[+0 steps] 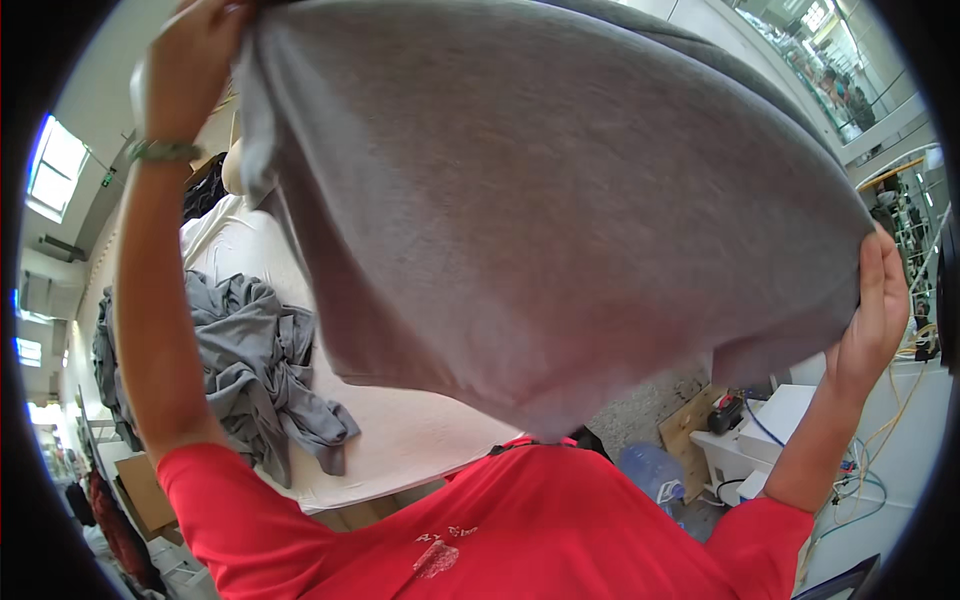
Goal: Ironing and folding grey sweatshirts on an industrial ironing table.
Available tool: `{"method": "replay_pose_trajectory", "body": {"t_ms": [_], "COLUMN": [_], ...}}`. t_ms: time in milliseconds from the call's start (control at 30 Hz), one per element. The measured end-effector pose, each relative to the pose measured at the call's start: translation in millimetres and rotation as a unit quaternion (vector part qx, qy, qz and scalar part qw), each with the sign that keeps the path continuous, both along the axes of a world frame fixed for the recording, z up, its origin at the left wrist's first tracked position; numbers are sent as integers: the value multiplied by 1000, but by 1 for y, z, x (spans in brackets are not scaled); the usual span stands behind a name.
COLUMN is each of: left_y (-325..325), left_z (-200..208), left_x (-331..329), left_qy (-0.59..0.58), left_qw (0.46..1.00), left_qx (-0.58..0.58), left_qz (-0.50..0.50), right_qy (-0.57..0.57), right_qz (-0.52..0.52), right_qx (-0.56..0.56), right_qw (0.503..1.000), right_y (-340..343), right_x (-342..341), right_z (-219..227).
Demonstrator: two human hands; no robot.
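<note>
A large piece of grey cloth is spread in the air between my raised hands and fills much of the head view. My left hand, high at the upper left, is closed on its corner; the fingertips are partly cut off by the picture's edge. At the right, my right hand pinches the opposite edge between thumb and fingers. The cloth's lower edge hangs loose and slightly blurred in front of my chest. Whether it is a whole garment I cannot tell.
A crumpled heap of grey clothing lies on the pale-covered table at the left. To the lower right are a blue water jug, a white machine and loose cables. A glass partition stands at the upper right.
</note>
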State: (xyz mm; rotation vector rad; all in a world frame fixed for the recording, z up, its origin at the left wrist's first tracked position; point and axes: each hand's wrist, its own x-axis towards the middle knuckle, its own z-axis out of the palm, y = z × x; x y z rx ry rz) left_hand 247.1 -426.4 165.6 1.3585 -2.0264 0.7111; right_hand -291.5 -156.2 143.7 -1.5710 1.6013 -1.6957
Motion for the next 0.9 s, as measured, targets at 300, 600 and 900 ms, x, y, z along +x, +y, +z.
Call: {"method": "replay_pose_trajectory", "body": {"t_ms": [300,600,900], "left_y": [-144,-230,-197], "left_z": [-120,-70,-222], "left_x": [-179,-236,-101], "left_qy": [436,481,434], "left_qw": [743,715,765], "left_qx": [439,313,366], "left_qz": [-253,-398,-304], "right_qy": [29,122,202], "right_qz": [-138,-228,-58], "right_qx": [137,14,147], "right_qw": [980,966,966], "right_y": [-10,-33,7], "right_x": [-78,-72,67], "right_z": [-78,5,-86]}}
